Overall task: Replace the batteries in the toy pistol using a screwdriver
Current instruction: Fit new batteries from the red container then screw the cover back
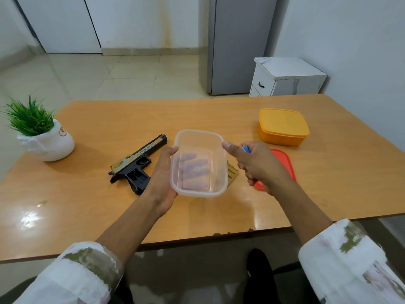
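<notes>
Black toy pistol (135,164) lies beside left grip (162,178) clasping clear tub (198,137); right grip (256,165) holds blue item (246,148).

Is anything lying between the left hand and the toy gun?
Nothing visible. The toy pistol lies just left of the left hand, with only table between them. But that hand grips a clear container, and the right hand holds a small blue object.
</notes>
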